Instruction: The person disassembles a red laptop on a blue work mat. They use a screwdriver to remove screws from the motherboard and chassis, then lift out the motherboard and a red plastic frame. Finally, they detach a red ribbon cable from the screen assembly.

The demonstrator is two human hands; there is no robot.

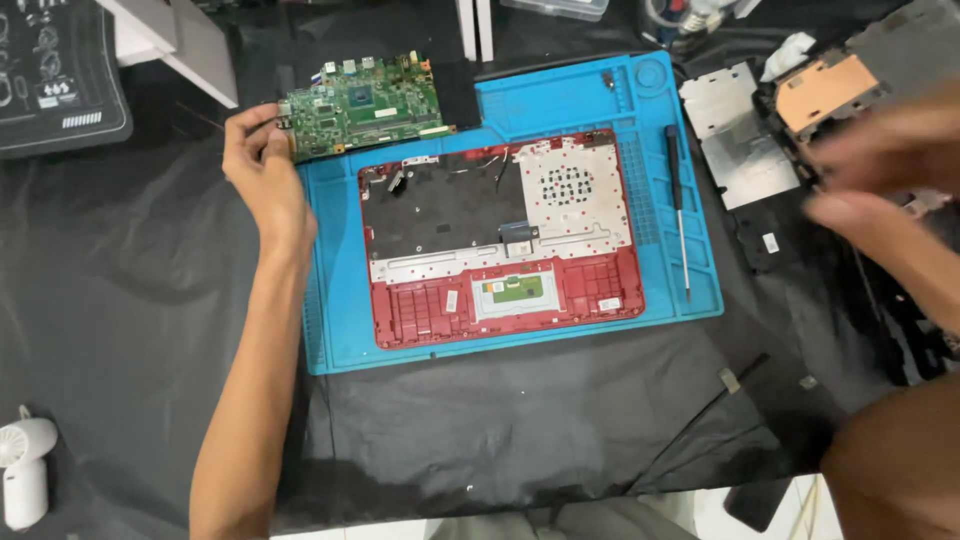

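- Left hand [262,160] pinches the green circuit board [365,103], already out and resting at the blue mat's [520,345] top-left corner.
- Red laptop shell [500,240] lies gutted on the mat.
- Right hand [880,170] blurred over removed parts; grip unclear.

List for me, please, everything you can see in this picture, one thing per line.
Work mat: one, blue, centre of the black-covered table.
Laptop shell: one, red, opened up, on the mat.
Circuit board: one, green, at the mat's top left corner.
Screwdriver: one, black handle, on the mat's right side.
Metal plates: two, silver, right of the mat.
Copper-coloured part: one, top right.
Small fan: one, white, bottom left.
Left hand: holds the circuit board's left edge.
Right hand: blurred, above the parts at right.
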